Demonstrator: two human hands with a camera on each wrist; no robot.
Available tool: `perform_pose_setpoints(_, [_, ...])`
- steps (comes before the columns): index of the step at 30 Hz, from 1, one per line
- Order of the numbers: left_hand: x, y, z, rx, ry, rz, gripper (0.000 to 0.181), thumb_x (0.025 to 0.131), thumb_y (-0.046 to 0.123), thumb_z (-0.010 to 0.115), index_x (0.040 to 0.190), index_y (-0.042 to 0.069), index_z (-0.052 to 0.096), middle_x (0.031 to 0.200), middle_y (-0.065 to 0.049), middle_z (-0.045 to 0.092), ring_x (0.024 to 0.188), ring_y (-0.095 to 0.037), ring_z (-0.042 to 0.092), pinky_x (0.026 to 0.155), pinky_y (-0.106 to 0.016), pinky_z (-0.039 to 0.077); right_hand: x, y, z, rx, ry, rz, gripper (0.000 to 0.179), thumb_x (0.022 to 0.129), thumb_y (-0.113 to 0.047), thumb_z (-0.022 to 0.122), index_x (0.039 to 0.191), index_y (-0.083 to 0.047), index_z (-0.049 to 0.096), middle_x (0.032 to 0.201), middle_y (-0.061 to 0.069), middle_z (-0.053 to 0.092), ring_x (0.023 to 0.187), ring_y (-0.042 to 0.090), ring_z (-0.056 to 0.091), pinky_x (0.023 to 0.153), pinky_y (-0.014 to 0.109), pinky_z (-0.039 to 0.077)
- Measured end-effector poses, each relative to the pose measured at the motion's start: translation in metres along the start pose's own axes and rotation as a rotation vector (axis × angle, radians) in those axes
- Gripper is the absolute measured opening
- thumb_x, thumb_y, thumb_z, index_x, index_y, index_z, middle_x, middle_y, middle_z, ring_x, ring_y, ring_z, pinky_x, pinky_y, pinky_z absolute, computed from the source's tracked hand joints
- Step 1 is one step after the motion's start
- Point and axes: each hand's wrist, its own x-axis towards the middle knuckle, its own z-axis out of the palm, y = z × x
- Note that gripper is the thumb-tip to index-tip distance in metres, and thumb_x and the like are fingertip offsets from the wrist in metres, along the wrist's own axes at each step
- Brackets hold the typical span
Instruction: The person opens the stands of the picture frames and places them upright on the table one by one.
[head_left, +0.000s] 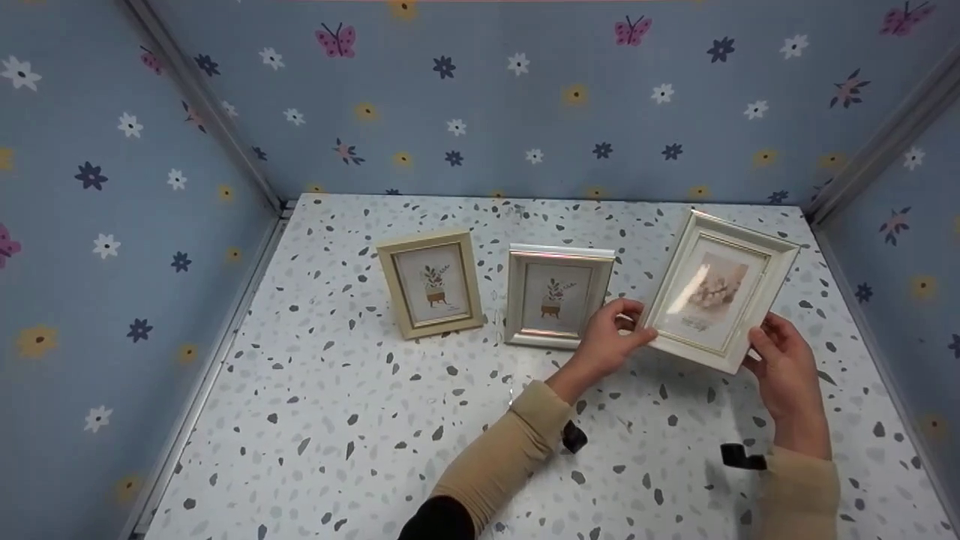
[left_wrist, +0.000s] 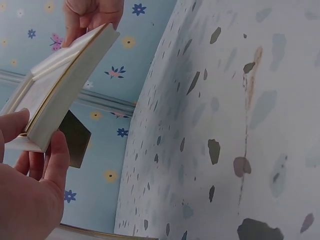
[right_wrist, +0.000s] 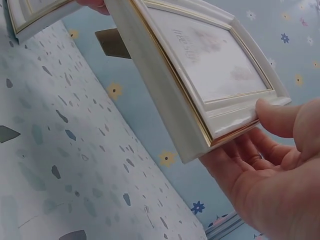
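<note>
Both hands hold a white picture frame (head_left: 727, 296) with gold trim, raised over the right side of the table and tilted. My left hand (head_left: 611, 337) pinches its lower left corner, thumb on the front and fingers behind. The right hand (head_left: 787, 367) grips the lower right edge in the same way; in the right wrist view its thumb (right_wrist: 277, 117) lies on the frame's face. A stand leg (right_wrist: 114, 43) sticks out from the back. Left of it a silvery frame (head_left: 559, 296) with a plant picture stands on the table, partly overlapped by the left hand.
Farther left stands a cream-gold frame (head_left: 433, 285), turned slightly. The speckled white table (head_left: 337, 420) meets blue flowered walls (head_left: 495, 105) at the back and both sides. Black straps (head_left: 574, 436) hang by the sleeves.
</note>
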Motion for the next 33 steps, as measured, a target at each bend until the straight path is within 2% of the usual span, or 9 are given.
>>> perform_pose_setpoints(4, [-0.008,0.001,-0.001,-0.025,0.005,0.056,0.031,0.088,0.008,0.077,0.115,0.01,0.064,0.101,0.008,0.06,0.088,-0.006,0.062,0.073,-0.025,0.054,-0.002,-0.002,0.005,-0.001,0.003,-0.002,0.041,0.1,-0.015,0.06,0.137,-0.007,0.046,0.124,0.006,0.054,0.104,0.013,0.062,0.076,0.027,0.056])
perform_pose_setpoints(7, [-0.013,0.0,-0.001,-0.011,0.013,0.097,0.031,0.088,0.009,0.078,0.115,0.009,0.064,0.104,0.006,0.061,0.09,-0.006,0.061,0.076,-0.025,0.054,-0.004,-0.003,0.008,-0.029,0.029,-0.003,0.047,0.099,-0.017,0.062,0.141,-0.004,0.045,0.124,0.005,0.054,0.107,0.013,0.059,0.077,0.025,0.056])
perform_pose_setpoints(12, [-0.02,-0.005,-0.004,0.018,0.022,0.148,0.033,0.086,0.01,0.079,0.115,0.009,0.064,0.107,0.003,0.062,0.093,-0.007,0.06,0.083,-0.027,0.053,-0.006,-0.001,0.017,-0.215,0.128,-0.003,0.058,0.097,-0.019,0.066,0.147,0.0,0.043,0.126,0.004,0.055,0.113,0.012,0.055,0.08,0.019,0.054])
perform_pose_setpoints(14, [-0.024,-0.007,-0.005,0.022,0.026,0.154,0.033,0.086,0.01,0.08,0.115,0.009,0.064,0.107,0.004,0.061,0.094,-0.007,0.06,0.083,-0.026,0.053,-0.007,0.0,0.02,-0.286,0.174,0.001,0.058,0.096,-0.02,0.067,0.146,0.0,0.045,0.126,0.005,0.056,0.113,0.012,0.056,0.08,0.017,0.053])
perform_pose_setpoints(16, [-0.027,-0.008,-0.005,0.014,0.024,0.154,0.033,0.085,0.009,0.08,0.114,0.009,0.064,0.106,0.004,0.061,0.094,-0.007,0.059,0.082,-0.026,0.053,-0.007,0.001,0.023,-0.313,0.226,0.004,0.055,0.095,-0.02,0.069,0.143,-0.001,0.05,0.125,0.006,0.057,0.109,0.012,0.058,0.077,0.017,0.054])
perform_pose_setpoints(22, [-0.037,-0.009,-0.004,-0.027,0.021,0.146,0.035,0.082,0.004,0.082,0.112,0.01,0.066,0.104,0.005,0.061,0.092,-0.007,0.059,0.077,-0.028,0.057,-0.006,0.01,0.03,-0.293,0.33,-0.014,0.045,0.092,-0.013,0.073,0.134,-0.001,0.061,0.114,0.004,0.066,0.1,0.013,0.064,0.074,0.019,0.055])
perform_pose_setpoints(26, [-0.044,-0.009,-0.003,0.02,0.023,0.154,0.037,0.08,0.007,0.084,0.112,0.011,0.065,0.103,0.005,0.06,0.094,-0.006,0.059,0.078,-0.025,0.056,-0.007,0.014,0.032,-0.305,0.349,0.023,0.044,0.093,-0.014,0.072,0.135,-0.005,0.062,0.118,0.005,0.065,0.102,0.012,0.064,0.075,0.019,0.055])
perform_pose_setpoints(33, [-0.052,-0.006,-0.005,0.053,-0.055,0.171,0.039,0.082,0.012,0.083,0.116,0.01,0.064,0.108,0.001,0.061,0.098,-0.006,0.06,0.083,-0.025,0.054,-0.006,0.018,0.033,-0.29,0.382,0.107,0.043,0.095,-0.015,0.069,0.136,-0.006,0.061,0.12,0.005,0.064,0.103,0.011,0.063,0.075,0.018,0.055])
